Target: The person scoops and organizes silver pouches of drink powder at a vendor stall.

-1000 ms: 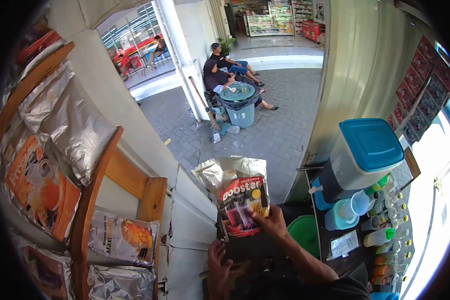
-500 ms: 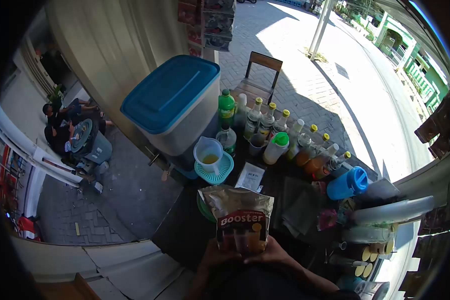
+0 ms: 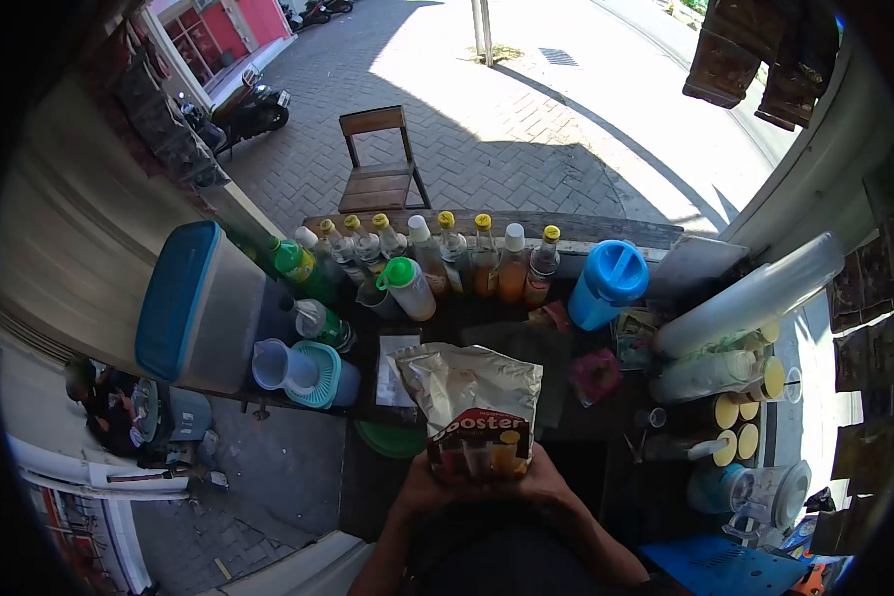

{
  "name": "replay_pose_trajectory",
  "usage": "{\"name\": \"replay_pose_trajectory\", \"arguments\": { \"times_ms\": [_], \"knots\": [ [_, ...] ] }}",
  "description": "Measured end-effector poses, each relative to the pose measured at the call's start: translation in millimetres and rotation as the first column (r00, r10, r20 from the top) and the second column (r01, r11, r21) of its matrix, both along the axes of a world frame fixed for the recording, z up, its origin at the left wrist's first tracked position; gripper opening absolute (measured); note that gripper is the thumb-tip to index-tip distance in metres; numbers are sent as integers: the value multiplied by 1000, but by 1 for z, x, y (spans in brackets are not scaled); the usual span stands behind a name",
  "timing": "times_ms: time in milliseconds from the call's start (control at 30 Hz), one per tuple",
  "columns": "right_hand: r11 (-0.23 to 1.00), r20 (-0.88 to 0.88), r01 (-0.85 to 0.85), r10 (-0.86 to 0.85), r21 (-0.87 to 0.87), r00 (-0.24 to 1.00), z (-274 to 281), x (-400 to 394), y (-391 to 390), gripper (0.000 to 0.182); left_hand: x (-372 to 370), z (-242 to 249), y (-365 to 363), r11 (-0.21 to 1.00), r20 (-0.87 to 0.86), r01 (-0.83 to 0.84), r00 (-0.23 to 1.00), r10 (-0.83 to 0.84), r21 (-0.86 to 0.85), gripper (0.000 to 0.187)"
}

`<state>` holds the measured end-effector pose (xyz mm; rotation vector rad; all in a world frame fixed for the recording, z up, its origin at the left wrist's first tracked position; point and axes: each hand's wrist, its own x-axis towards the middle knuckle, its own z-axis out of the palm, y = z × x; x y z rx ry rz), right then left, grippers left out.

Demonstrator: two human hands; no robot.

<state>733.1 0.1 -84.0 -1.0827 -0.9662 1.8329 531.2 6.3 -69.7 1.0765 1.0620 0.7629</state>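
Note:
In front of my body I hold a foil pouch (image 3: 477, 402) upright, its crinkled silver top above a dark red label ending in "ooster". My left hand (image 3: 423, 489) is closed on its lower left side and my right hand (image 3: 540, 479) on its lower right. The fingertips are partly hidden behind the pouch. Just beyond it, a white printed packet (image 3: 398, 370) lies on the dark counter (image 3: 368, 487). A green round item (image 3: 387, 439) shows to the left of the pouch.
Bottles (image 3: 483, 260) line the counter's far edge, near a blue lidded jug (image 3: 609, 283). A large blue-lidded container (image 3: 177, 301) and a plastic measuring jug (image 3: 284, 366) stand left. Stacked cups (image 3: 750, 295) lie right. A wooden chair (image 3: 377, 164) stands outside; people sit far left.
My view has swung to the right, so the bottles and container appear farther left. The pouch stays in both hands, and its top looks more crumpled and tipped toward the far side.

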Motion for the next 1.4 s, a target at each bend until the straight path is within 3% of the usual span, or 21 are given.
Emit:
{"name": "replay_pose_trajectory", "arguments": {
  "times_ms": [167, 267, 333, 400, 433, 467, 533, 567, 600, 667, 700, 733, 800, 867, 900, 967, 1000, 1067, 1167, 1333, 1400],
  "knots": [
    [997, -4, -30, 30, 67, 1000, -14, 27, 0, 64, 19, -6, 3, 993, -99, 93, 990, -100, -70, 62],
    [994, 6, -44, 43, 97, 999, -9, 36, 2, 55, 27, -11, 6, 995, -70, 56, 996, -51, 81, 60],
    [986, 42, 15, -22, 164, 999, -4, 34, 3, 53, 26, -11, 8, 964, -298, 203, 944, -145, 174, 62],
    [975, 79, 64, -82, 213, 993, -3, 32, 4, 50, 22, -45, 12, 951, -255, 207, 956, -147, 228, 59],
    [928, 245, 34, -133, 371, 960, -6, 32, 9, 50, 22, -57, 9, 941, -207, 191, 969, -135, 280, 56],
    [866, 391, -29, -196, 499, 899, -8, 29, 5, 50, 30, -42, 10, 988, 68, 65, 995, -75, 143, 52],
    [837, 348, 42, -272, 546, 897, -14, 24, 11, 49, 29, -70, 28, 967, 325, -6, 942, -80, 256, 54],
    [775, 394, 24, -348, 632, 851, -18, 23, 12, 49, 22, -69, 34, 931, 72, 74, 992, -107, 358, 56],
    [710, 427, -2, -421, 704, 800, -21, 21, 9, 49, 23, -70, 26, 970, 64, -44, 998, 29, 240, 54],
    [701, 426, 19, -454, 713, 783, -18, 16, 8, 46, 12, -91, 29, 965, 276, -260, 926, 258, -32, 59],
    [685, 386, 79, -498, 724, 777, -23, 13, 8, 43, 0, -100, 31, 934, 0, -271, 960, 279, 231, 56],
    [660, 343, 139, -544, 739, 766, -26, 12, 12, 40, -13, -105, 24, 933, 1, -268, 961, 276, 240, 56],
    [668, 291, 183, -532, 721, 795, -29, 13, 17, 44, -29, -84, 4, 821, 74, -481, 872, 484, 306, 53],
    [737, 330, 219, -520, 640, 788, -22, 10, 18, 43, -29, -33, -1, 614, -214, -538, 626, 750, 578, 42],
    [769, 381, 183, -491, 613, 783, -29, 11, 19, 44, -28, -8, 0, 618, -210, -532, 635, 743, 579, 42],
    [802, 429, 121, -432, 585, 793, -36, 10, 22, 45, -27, 38, -1, 500, -311, -136, 637, 705, 855, 39],
    [830, 473, 46, -362, 556, 803, -39, 10, 22, 46, -22, 61, 2, 506, -314, -136, 641, 700, 852, 39],
    [854, 497, 14, -315, 519, 808, -46, 6, 23, 48, -12, 90, 13, 543, -583, 271, 589, 560, 795, 26],
    [874, 455, -104, -142, 475, 879, -58, -1, 27, 47, -27, 66, 30, 565, -684, 438, 638, 353, 700, 19],
    [917, 426, -250, 100, 312, 899, -59, -11, 44, 42, -36, 44, 38, 721, -676, 257, 631, 379, 644, 10],
    [875, 404, -384, 249, 295, 880, -66, -12, 62, 43, -33, 44, 39, 830, -615, 125, 732, 292, 544, 5]
  ]
}}
